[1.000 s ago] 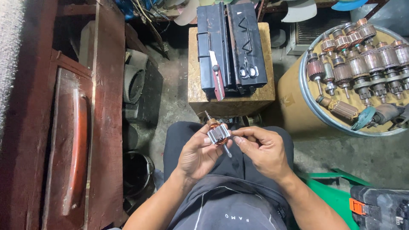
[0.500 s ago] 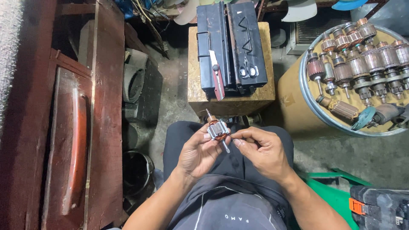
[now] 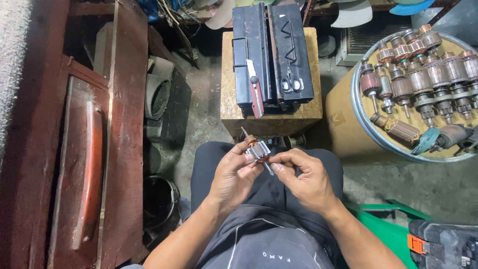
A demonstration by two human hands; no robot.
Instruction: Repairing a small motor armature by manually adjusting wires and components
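Small motor armature (image 3: 257, 149) dead centre of the frame, just above the lap, pinched from both sides. Left hand (image 3: 234, 174) wrapped around its lower left, fingers closed on the copper-wound body, shaft poking up toward the wooden block (image 3: 271, 117). Right hand (image 3: 306, 177) closed on the lower shaft end, thumb and fingertips doing the gripping. Up top centre, two black metal cases (image 3: 273, 52) on that block with a red utility knife (image 3: 255, 89) and scissors (image 3: 291, 82). Upper right, round tray (image 3: 366, 132) packed with bigger armatures (image 3: 428, 69).
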